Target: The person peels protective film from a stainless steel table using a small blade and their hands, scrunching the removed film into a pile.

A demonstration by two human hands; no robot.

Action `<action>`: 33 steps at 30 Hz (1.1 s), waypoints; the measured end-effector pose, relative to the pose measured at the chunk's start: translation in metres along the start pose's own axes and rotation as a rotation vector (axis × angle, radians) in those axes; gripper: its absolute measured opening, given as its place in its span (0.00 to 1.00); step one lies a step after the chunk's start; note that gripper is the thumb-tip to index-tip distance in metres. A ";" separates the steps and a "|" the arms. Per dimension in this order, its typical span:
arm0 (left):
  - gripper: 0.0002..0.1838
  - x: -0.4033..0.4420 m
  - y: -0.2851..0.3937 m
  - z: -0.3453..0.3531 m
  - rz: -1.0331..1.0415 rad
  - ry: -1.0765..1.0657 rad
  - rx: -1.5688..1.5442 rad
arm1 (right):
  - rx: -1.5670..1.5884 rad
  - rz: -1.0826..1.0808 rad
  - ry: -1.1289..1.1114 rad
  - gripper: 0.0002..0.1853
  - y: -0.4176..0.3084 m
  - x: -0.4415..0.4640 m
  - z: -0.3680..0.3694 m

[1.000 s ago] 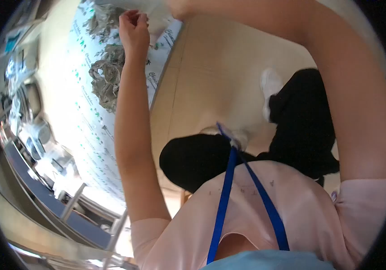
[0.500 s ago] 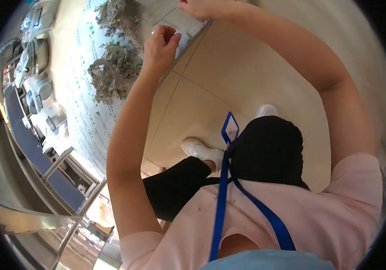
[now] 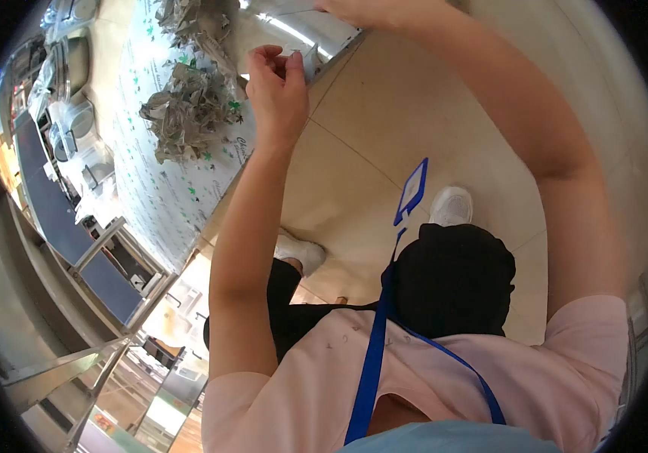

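My left hand (image 3: 277,102) is at the edge of a large flat panel, its fingers curled in toward the thumb; whatever is between them is too small to make out. Beside its thumb is a small clear scrap (image 3: 311,62). At the top edge of the view is my right hand (image 3: 358,10), fingers drawn together near the panel's corner, partly cut off. Shiny bare metal (image 3: 263,26) shows between the hands. White film with green print (image 3: 143,177) covers the rest of the panel. Crumpled greyish film (image 3: 188,113) lies on it, with another crumpled heap (image 3: 188,23) above.
Clear plastic containers (image 3: 75,124) and a dark blue surface (image 3: 56,196) stand at the left, beside a metal frame (image 3: 101,245). Tiled floor (image 3: 384,106) lies below the panel edge. A blue lanyard with a badge (image 3: 412,190) hangs in front of my legs.
My left hand has moved right along the panel edge, off the crumpled film. More shiny metal shows between the hands. My right hand has moved right, and the view has shifted.
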State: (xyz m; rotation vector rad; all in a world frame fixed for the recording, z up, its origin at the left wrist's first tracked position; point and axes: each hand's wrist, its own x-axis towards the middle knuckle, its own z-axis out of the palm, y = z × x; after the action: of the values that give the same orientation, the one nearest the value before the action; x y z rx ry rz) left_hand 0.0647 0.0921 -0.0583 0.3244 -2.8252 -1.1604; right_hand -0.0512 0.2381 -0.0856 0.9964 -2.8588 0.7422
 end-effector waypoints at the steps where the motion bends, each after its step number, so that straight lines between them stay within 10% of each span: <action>1: 0.19 -0.002 0.003 -0.001 0.004 -0.001 0.051 | -0.040 0.044 0.021 0.11 -0.007 -0.013 -0.009; 20: 0.10 0.031 0.012 -0.003 0.252 -0.039 0.033 | 0.216 0.652 0.180 0.13 -0.040 -0.070 -0.022; 24: 0.06 0.083 0.040 0.000 0.747 -0.242 0.034 | 0.551 0.529 0.321 0.11 -0.043 -0.076 -0.017; 27: 0.05 0.099 0.039 -0.004 0.643 -0.680 0.023 | 0.661 0.361 0.399 0.09 -0.054 -0.080 -0.007; 33: 0.05 0.097 0.040 -0.013 0.834 -0.820 0.177 | 0.517 0.265 0.470 0.09 -0.063 -0.093 0.024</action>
State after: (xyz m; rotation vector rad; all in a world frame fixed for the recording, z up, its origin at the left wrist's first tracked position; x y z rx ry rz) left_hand -0.0346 0.0896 -0.0225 -1.4926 -3.0417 -0.9442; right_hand 0.0636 0.2381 -0.0965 0.3744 -2.4456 1.5520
